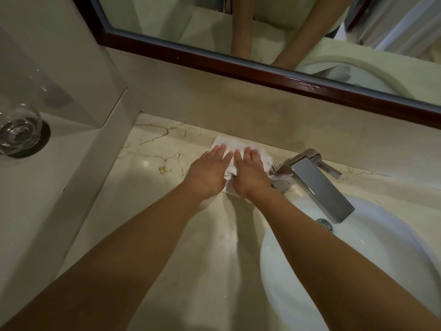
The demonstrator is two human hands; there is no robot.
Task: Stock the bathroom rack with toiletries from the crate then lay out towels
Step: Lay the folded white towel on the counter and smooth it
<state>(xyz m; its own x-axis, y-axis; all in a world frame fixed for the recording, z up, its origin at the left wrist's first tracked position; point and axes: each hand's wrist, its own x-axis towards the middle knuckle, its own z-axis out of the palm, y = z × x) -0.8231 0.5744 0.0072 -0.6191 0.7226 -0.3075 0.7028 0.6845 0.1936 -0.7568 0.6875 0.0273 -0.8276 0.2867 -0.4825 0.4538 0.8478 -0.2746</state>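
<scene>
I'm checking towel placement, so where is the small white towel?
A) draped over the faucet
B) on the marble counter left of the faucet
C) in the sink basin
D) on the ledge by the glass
B: the white towel lies flat on the marble counter, left of the faucet, with the left hand and right hand pressing on it.

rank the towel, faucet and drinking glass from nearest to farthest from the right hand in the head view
1. towel: directly under the right hand, which presses on it.
2. faucet: close by on the hand's right.
3. drinking glass: far off to the left.
</scene>
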